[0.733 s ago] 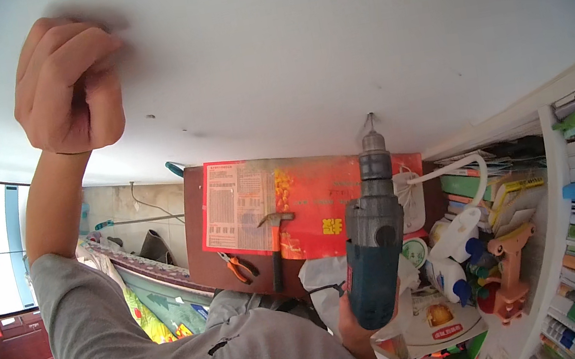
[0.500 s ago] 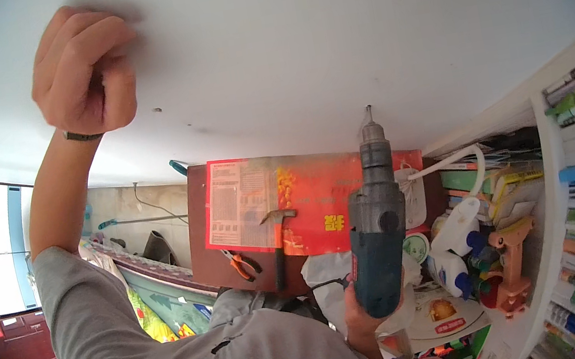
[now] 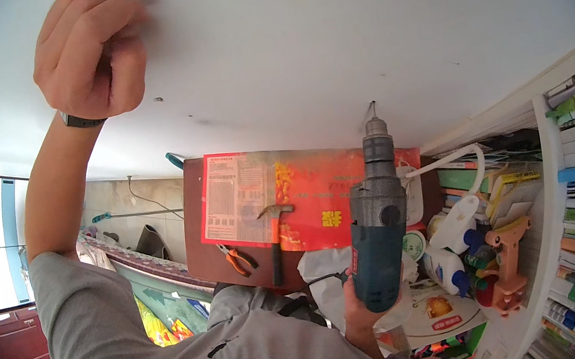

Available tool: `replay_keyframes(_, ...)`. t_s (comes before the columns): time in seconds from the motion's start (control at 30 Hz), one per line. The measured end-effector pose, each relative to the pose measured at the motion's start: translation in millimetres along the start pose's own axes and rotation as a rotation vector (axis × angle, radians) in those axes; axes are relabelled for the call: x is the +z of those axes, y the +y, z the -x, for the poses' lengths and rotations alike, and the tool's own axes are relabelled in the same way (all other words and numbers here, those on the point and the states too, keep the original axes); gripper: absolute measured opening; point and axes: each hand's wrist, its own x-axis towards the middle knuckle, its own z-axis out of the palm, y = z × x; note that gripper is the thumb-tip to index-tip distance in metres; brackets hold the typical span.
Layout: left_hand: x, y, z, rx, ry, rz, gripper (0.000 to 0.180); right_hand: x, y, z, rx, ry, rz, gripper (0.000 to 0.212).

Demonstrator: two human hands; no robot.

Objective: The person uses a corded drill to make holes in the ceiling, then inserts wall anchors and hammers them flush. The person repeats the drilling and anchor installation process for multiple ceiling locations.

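A dark blue-grey power drill (image 3: 379,248) stands upright in the picture, its thin bit pointing at the white wall (image 3: 255,33). The bit's tip appears to meet the wall. My right hand (image 3: 361,311) is wrapped round the drill's lower end, with part of its grip hidden behind the body. Up at the left, my left hand (image 3: 92,56) is closed in a loose fist close to or against the wall, with nothing showing in it. A dark band (image 3: 83,121) circles that wrist.
Below the wall is a brown table (image 3: 195,218) bearing a red printed sheet (image 3: 318,227), an orange-handled hammer (image 3: 276,250) and pliers (image 3: 239,260). White bottles (image 3: 445,266) and an orange-pink stand (image 3: 508,264) crowd the right, beside a bookshelf (image 3: 550,158).
The whole view has shifted a little. My left hand appears slightly higher and farther right. The drill stays at about the same place on the wall, in my right hand.
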Motion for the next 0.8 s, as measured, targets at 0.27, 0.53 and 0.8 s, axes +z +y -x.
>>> replay_keyframes(0.27, 1, -3, 4, 0.053, 0.016, -0.038, 0.029, 2, 6, 3, 0.080, -0.131, -0.286, 0.073)
replay_keyframes(0.53, 17, -30, 18, 0.169, 0.168, 0.021, 0.013, 10, 3, 3, 0.378, -0.032, -0.650, 0.070)
replay_keyframes(0.8, 20, -29, 15, 0.222, 0.205, 0.015, 0.010, 20, -23, -7, 0.198, -0.102, -0.231, 0.062)
